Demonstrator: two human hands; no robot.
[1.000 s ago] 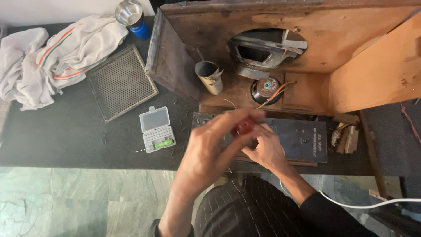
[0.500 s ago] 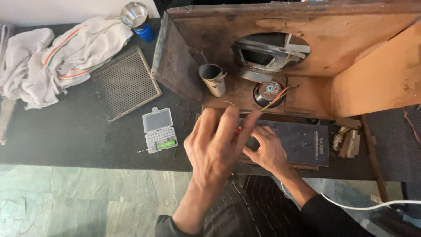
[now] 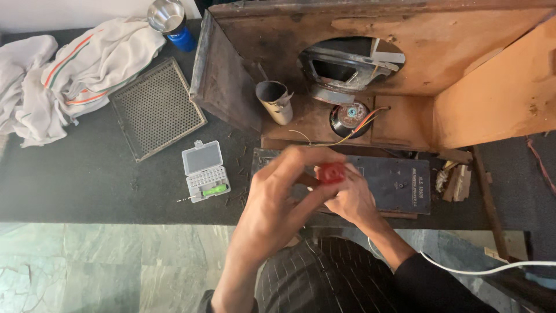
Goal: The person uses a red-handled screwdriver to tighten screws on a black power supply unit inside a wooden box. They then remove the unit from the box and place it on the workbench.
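Observation:
A small red knob-like part (image 3: 331, 173) is pinched between the fingertips of both hands, just above a black rectangular panel (image 3: 399, 185) at the front of the dark worktop. My left hand (image 3: 278, 200) reaches in from below, fingers curled around the red part's left side. Behind and right of it, my right hand (image 3: 354, 202) grips the same part and rests against the panel. Part of the panel is hidden by the hands.
An open wooden speaker cabinet (image 3: 475, 40) lies behind the panel, with a large driver (image 3: 347, 64), a small speaker (image 3: 349, 116) with coloured wires and a grey tube (image 3: 275, 101). To the left are a bit case (image 3: 204, 171), mesh grille (image 3: 156, 107), cloth (image 3: 69, 69) and steel cup (image 3: 166, 14). A white cable (image 3: 480, 269) runs at right.
My left hand's fingers, spread over the part half a second ago, have closed in, so the red part shows again at the fingertips. The right hand stays put.

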